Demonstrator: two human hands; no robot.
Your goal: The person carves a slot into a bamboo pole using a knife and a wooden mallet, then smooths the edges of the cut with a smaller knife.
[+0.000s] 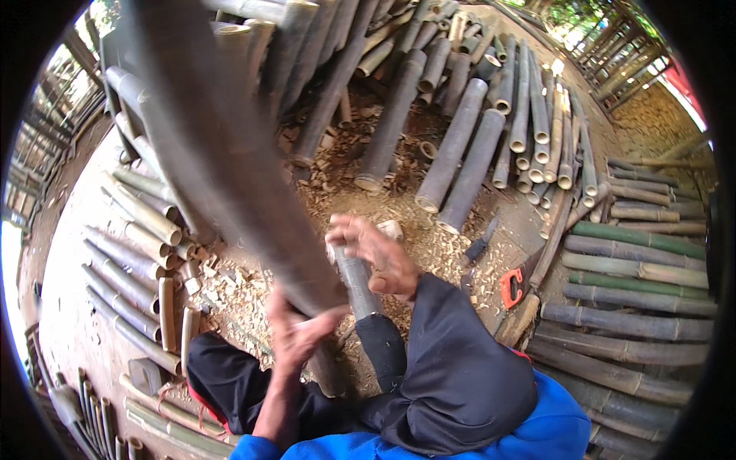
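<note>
A thick, dark bamboo tube (230, 153), smeared by motion, slants from the upper left down to my lap. Its lower end rests in my left hand (300, 330), the thumb across its near side and the other fingers partly hidden behind it. My right hand (379, 257) is raised just right of the tube, apart from it, with fingers spread and nothing visible in them. Below that hand is a grey, rounded bar (355, 280) with a black part (381, 349) at its near end; I cannot tell its kind.
Wood shavings (238, 307) cover the ground ahead. A dark-handled knife (481, 241) and an orange-handled saw (512, 287) lie to the right. Bamboo tubes (452, 146) lean in rows ahead; more lie stacked at right (636, 310) and left (126, 287).
</note>
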